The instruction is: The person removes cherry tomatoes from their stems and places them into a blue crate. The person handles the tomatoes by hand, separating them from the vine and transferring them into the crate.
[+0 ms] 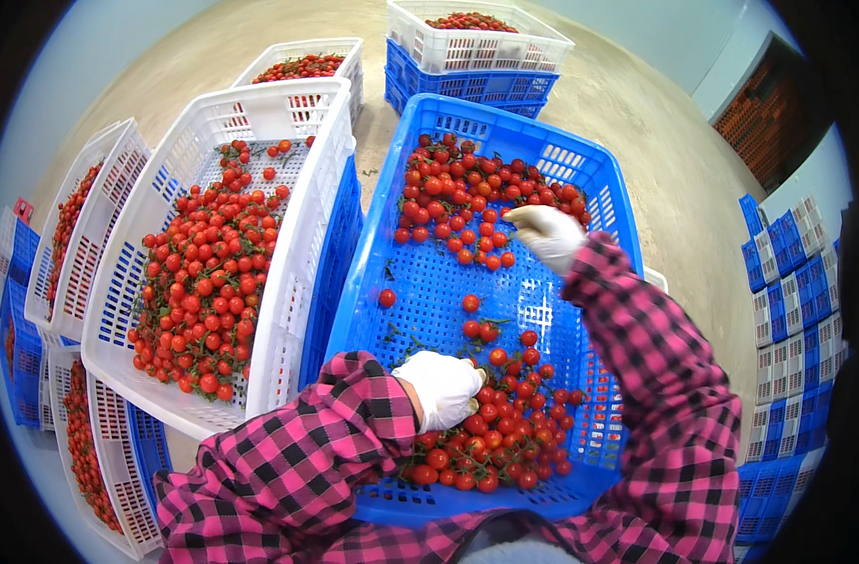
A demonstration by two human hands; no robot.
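Observation:
A blue plastic crate (429,275) lies before me, with cherry tomatoes in two groups. My left hand (440,391), in a white glove, is at the edge of the nearer tomato pile (500,437), many of them on green stems. Its fingers curl downward, and whatever may be between them is hidden. Over the right side of the farther tomato group (464,183) is my right hand (548,236), also gloved in white. Its fingers point left and bend together; I cannot tell whether they hold a tomato. A few single tomatoes (471,303) lie between the groups.
To the left stands a white crate (299,296) with a heap of tomatoes (203,282), on blue crates (334,261). More filled crates (84,233) line the far left. Ahead is a crate stack with a white top crate (471,53). Stacked blue and white crates (792,317) stand at right.

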